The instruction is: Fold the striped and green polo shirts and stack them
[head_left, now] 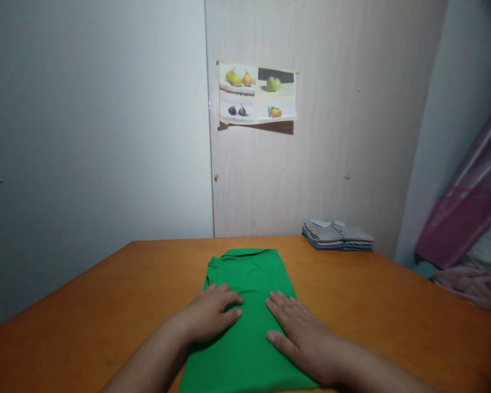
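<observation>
A green shirt, folded into a long narrow strip, lies on the orange wooden table with its collar end away from me. My left hand rests palm down on the shirt's left half, fingers extended and pointing right. My right hand lies flat on the right half, fingers stretched forward and together. Both hands press on the cloth and hold nothing.
A stack of folded striped shirts sits at the table's far right corner. A fruit poster hangs on the wooden wall panel behind. Pink and white bedding lies beyond the table's right edge.
</observation>
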Tool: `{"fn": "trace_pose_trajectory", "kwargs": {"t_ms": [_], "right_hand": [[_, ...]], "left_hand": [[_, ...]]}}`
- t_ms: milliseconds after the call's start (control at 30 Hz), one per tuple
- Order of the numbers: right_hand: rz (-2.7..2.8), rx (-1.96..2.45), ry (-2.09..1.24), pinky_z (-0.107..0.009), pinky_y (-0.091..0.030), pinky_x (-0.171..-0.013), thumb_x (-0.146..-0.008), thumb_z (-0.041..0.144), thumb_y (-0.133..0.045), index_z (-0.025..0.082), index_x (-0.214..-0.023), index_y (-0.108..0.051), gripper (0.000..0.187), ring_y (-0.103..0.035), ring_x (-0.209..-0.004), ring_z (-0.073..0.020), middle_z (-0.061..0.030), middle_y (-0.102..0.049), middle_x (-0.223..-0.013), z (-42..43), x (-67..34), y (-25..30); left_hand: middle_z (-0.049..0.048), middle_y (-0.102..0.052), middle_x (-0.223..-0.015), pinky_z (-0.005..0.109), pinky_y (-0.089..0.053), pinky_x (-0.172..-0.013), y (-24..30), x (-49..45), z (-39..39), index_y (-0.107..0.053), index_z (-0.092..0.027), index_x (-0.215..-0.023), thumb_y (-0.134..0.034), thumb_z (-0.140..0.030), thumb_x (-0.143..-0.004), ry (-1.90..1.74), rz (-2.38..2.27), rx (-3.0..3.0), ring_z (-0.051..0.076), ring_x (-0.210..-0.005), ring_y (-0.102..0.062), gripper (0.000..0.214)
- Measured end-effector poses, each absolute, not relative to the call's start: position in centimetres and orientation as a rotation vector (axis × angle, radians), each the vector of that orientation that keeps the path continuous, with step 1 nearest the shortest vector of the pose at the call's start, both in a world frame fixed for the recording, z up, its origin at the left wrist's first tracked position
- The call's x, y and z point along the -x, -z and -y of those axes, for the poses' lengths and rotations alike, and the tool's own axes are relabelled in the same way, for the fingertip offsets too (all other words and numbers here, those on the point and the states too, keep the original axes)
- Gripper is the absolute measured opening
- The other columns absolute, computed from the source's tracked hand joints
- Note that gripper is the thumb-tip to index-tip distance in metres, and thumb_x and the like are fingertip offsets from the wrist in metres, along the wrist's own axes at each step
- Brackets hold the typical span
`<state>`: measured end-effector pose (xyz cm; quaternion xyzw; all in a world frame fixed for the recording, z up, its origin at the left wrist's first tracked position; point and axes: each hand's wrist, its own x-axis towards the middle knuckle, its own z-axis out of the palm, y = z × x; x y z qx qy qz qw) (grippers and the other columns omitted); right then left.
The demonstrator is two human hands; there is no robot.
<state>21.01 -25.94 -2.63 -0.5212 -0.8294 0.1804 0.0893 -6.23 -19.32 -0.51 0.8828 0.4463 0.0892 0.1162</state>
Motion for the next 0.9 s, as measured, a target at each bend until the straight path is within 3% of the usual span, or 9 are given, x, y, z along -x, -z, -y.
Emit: {"fn": "trace_pose_trajectory", "kwargs": {"t_ms": [233,400,533,600,767,900], "right_hand": [[2.452,1.543,-0.568,-0.049,-0.01,-0.127,-0.096,0.074,-0.033,0.022,-0.161,-0.026,0.084,-0.011,-0.156,-0.0295,-0.0073,-0.013,-0.168,25.6,-21.5,2.7],[2.327,1.557,-0.592,-0.047,-0.02,-0.126,-0.094,0.073,-0.041,0.026,-0.157,-0.039,0.078,-0.023,-0.153,-0.0297,-0.0064,-0.025,-0.166,25.0,-22.1,2.3],[2.369,1.556,-0.55,-0.047,-0.021,-0.125,-0.092,0.071,-0.046,0.025,-0.157,-0.039,0.08,-0.025,-0.152,-0.0305,-0.007,-0.025,-0.165,24.7,-22.4,1.9],[2.415,1.536,-0.559,-0.047,-0.024,-0.124,-0.091,0.07,-0.05,0.024,-0.153,-0.046,0.078,-0.031,-0.15,-0.032,-0.0091,-0.034,-0.162,24.2,-22.4,1.4],[2.332,1.489,-0.529,-0.042,-0.045,-0.108,-0.094,0.057,-0.05,0.02,-0.135,-0.066,0.058,-0.06,-0.126,-0.0311,-0.0115,-0.065,-0.138,19.4,-22.6,-0.4],[2.254,1.611,-0.329,-0.035,-0.046,-0.103,-0.097,0.038,-0.05,0.018,-0.125,-0.071,0.04,-0.063,-0.12,-0.027,-0.0104,-0.07,-0.129,12.8,-22.2,-1.3]], "left_hand": [[0.0073,-0.068,-0.115,0.037,-0.047,-0.094,1.0,7.4,18.2,-0.067,-0.025,-0.115,-0.057,-0.043,-0.09,-0.413,-1.349,-2.566,0.026,-0.108,-0.061,0.033],[0.0077,-0.067,-0.109,0.036,-0.047,-0.087,0.4,7.3,18.5,-0.067,-0.023,-0.108,-0.055,-0.043,-0.091,-0.383,-1.46,-2.588,0.027,-0.104,-0.061,0.029],[0.0084,-0.066,-0.109,0.038,-0.046,-0.088,0.3,6.7,19.0,-0.067,-0.023,-0.106,-0.055,-0.037,-0.09,-0.395,-1.5,-2.606,0.028,-0.106,-0.059,0.025],[0.0083,-0.065,-0.11,0.038,-0.045,-0.089,0.3,6.3,19.3,-0.067,-0.023,-0.107,-0.055,-0.034,-0.091,-0.427,-1.485,-2.63,0.027,-0.107,-0.058,0.023],[0.0064,-0.065,-0.106,0.039,-0.044,-0.09,0.4,5.6,19.9,-0.069,-0.026,-0.106,-0.052,-0.037,-0.095,-0.467,-1.341,-2.686,0.026,-0.105,-0.058,0.023],[0.0066,-0.066,-0.107,0.039,-0.044,-0.09,0.8,5.5,19.8,-0.07,-0.026,-0.106,-0.053,-0.036,-0.095,-0.425,-1.31,-2.657,0.026,-0.104,-0.058,0.023]]}}
